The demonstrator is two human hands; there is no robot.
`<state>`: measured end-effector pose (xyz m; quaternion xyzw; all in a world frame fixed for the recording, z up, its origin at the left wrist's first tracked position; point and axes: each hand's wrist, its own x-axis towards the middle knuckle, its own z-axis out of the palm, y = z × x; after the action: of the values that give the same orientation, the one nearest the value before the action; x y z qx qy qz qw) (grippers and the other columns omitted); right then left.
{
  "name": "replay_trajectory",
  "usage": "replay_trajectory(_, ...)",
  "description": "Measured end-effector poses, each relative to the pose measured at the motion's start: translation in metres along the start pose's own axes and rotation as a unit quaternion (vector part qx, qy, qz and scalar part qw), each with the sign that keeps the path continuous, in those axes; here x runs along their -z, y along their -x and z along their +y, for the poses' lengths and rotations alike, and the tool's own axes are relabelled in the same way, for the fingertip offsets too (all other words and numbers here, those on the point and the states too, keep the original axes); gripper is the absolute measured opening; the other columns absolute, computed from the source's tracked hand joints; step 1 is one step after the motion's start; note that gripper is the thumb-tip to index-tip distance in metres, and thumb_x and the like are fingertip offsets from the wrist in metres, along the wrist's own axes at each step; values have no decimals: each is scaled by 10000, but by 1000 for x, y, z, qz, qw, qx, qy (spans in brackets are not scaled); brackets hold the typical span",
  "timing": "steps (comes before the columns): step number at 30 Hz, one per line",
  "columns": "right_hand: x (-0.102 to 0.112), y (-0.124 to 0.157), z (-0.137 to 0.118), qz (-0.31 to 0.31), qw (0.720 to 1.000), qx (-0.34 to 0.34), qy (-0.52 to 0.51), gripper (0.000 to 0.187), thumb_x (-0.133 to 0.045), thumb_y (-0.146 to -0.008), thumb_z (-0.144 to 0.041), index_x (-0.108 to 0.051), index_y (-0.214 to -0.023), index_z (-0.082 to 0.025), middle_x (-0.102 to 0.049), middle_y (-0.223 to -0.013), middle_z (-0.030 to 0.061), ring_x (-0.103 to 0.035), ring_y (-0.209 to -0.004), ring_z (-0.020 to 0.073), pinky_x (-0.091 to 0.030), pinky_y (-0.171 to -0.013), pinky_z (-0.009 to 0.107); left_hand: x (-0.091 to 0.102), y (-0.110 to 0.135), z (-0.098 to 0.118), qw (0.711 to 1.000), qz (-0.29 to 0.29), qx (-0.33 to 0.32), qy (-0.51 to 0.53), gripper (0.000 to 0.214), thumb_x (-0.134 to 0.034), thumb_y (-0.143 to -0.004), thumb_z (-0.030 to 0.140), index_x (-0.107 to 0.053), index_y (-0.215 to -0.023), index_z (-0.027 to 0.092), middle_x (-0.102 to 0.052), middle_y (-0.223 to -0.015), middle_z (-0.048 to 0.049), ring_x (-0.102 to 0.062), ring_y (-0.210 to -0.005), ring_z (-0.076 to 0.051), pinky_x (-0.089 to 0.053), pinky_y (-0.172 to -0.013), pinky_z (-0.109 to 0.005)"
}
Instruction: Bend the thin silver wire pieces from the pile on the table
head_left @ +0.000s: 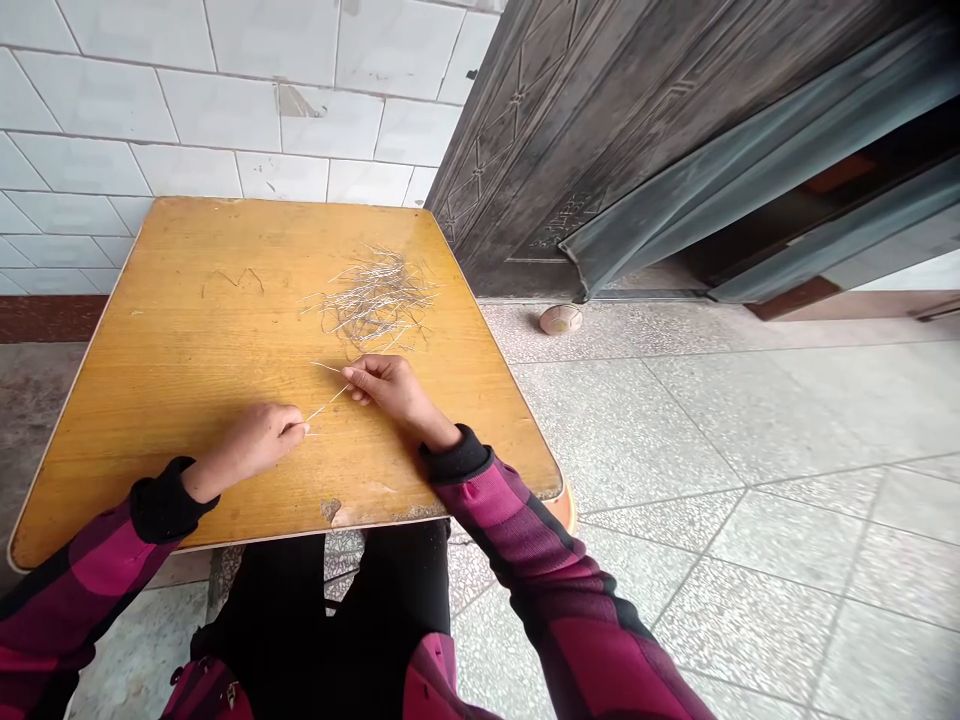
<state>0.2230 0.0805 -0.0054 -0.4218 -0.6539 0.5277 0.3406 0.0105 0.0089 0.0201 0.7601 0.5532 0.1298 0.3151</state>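
Just left of the frame's centre, a thin white strand [328, 404] slants between your two hands over the table [187, 350], your left hand [266, 440] closed in a grip on its lower part and your right hand [386, 385] pinching it higher up with thumb and fingers. Beyond your right hand, a loose tangle of strands [379, 300] lies on the table, with a thin dark wire [240, 280] to its left. Past that, you face a white tiled wall [247, 110] at upper left and a dark carved door [525, 130] at upper right.
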Motion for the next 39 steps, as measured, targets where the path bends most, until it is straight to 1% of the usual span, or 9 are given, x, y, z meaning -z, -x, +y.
replay_trajectory(3,2,-1,0,-1,1000,-2,6,419,-625,-772,-566,-561,-689,-161,-540,-534,-36,-487,-468,64,-395,-450,187,-1,1,5,999,32,-11,-35,318,-450,-803,186,-336,-507,203,-408,-456,30,-358,-462,-114,-211,-510,-259)
replay_trajectory(7,2,-2,1,-5,999,-39,7,386,-602,-775,-539,-532,-680,-171,-571,-559,-23,-504,-441,67,-382,-409,181,-7,4,6,992,76,-33,-93,263,-435,-824,176,-416,-563,203,-490,-543,-2,-404,-526,-137,-238,-543,-272)
replay_trajectory(15,4,-3,-4,-11,991,-72,110,315,-540,-812,-349,-482,-555,-176,-514,-452,-53,-402,-358,35,-343,-434,185,-18,9,4,982,102,-83,-135,211,-447,-839,175,-511,-640,200,-553,-597,-34,-482,-564,-158,-306,-555,-275)
replay_trajectory(18,5,-4,-4,-21,992,-92,83,320,-558,-811,-380,-493,-575,-174,-527,-472,-49,-426,-366,39,-346,-415,178,-17,8,5,990,101,-61,-84,242,-458,-829,187,-468,-588,201,-531,-558,-14,-467,-533,-139,-318,-545,-260)
replay_trajectory(21,5,-4,-3,-25,995,-89,35,356,-580,-813,-475,-523,-643,-168,-570,-540,-31,-486,-405,49,-373,-399,169,-12,6,2,998,63,-1,31,286,-456,-842,246,-427,-562,201,-499,-508,18,-469,-480,-115,-336,-503,-227)
replay_trajectory(26,7,-2,-5,-24,998,-51,-37,427,-629,-780,-570,-556,-708,-156,-613,-610,-15,-541,-473,55,-423,-429,161,-3,2,-4,977,55,76,190,284,-474,-839,321,-452,-586,194,-507,-516,41,-478,-410,-89,-372,-434,-200)
replay_trajectory(32,1,4,-7,-154,966,-138,-158,442,-695,-741,-553,-659,-813,-118,-681,-656,14,-597,-510,65,-459,-452,161,-1,1,-2,966,96,89,223,286,-489,-832,317,-469,-577,188,-508,-524,38,-481,-409,-85,-394,-444,-209)
replay_trajectory(36,-3,5,-7,-172,949,-168,-203,341,-748,-731,-431,-674,-810,-108,-686,-639,6,-597,-483,56,-449,-420,136,-5,0,-4,951,120,80,275,300,-503,-840,309,-472,-571,179,-485,-511,46,-452,-403,-68,-366,-440,-202)
replay_trajectory(39,-2,5,-6,-183,939,-184,-224,266,-742,-751,-344,-681,-830,-98,-692,-642,12,-599,-473,55,-450,-402,126,-8,0,-6,920,123,67,365,303,-529,-831,328,-482,-573,176,-470,-504,49,-422,-393,-63,-351,-413,-200)
